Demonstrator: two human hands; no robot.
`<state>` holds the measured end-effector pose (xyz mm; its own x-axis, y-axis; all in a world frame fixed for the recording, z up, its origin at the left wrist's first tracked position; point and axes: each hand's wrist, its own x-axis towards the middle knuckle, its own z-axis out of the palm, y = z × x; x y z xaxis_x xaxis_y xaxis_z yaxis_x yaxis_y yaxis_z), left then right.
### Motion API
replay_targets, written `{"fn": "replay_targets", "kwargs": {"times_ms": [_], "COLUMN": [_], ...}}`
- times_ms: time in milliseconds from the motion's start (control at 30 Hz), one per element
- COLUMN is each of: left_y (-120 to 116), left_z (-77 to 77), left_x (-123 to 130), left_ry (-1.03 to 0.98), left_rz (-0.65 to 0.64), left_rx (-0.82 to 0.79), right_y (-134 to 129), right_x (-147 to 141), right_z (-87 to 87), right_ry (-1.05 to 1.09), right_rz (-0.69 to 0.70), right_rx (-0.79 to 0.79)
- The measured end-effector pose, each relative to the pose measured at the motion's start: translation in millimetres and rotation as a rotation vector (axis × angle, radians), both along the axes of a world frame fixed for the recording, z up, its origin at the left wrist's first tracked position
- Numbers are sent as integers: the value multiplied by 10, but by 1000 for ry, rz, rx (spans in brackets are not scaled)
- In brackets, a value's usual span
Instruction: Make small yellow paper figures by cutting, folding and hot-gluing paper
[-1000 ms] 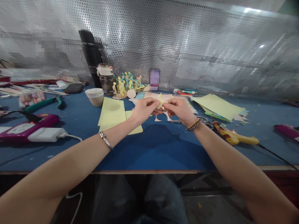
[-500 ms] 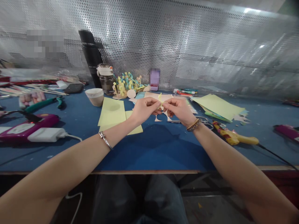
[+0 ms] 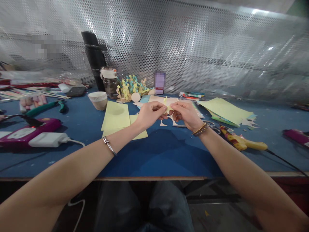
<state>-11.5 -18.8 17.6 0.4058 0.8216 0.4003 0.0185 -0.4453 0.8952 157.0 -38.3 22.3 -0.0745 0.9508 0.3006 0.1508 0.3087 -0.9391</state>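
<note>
Between my two hands is a small piece of yellow paper [image 3: 168,108], with a thin strip of it standing up above the fingers. My left hand [image 3: 152,112] pinches it from the left between thumb and fingers. From the right, my right hand [image 3: 183,112] pinches its other side. Beneath the hands lie pale paper scraps [image 3: 174,120] with curved cut-outs and a pair of scissors [image 3: 180,125], partly covered by my right hand. Yellow paper sheets [image 3: 116,116] lie to the left of my left forearm.
Small yellow and teal paper figures [image 3: 131,86] stand at the back near a drinking bottle [image 3: 110,83], a paper cup [image 3: 98,100] and a propped phone [image 3: 159,82]. A yellow glue gun [image 3: 246,142] and stacked paper [image 3: 227,109] lie right; a purple power strip [image 3: 31,132], left.
My right hand's fingers have shifted slightly right along the yellow paper, so more of it shows between the hands. My left hand is nearly still.
</note>
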Motion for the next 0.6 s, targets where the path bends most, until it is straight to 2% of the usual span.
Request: {"fn": "replay_targets", "kwargs": {"times_ms": [367, 600], "left_y": [-9, 77], "left_z": [-3, -19], "left_x": [5, -6], "left_ry": [3, -88], "left_rz": [-44, 28], "left_rx": [-21, -109], "right_y": [11, 11], "right_x": [7, 38], "right_z": [-10, 14], "right_ry": [-17, 76], "right_rz": [-17, 48], "right_rx": [12, -66]}}
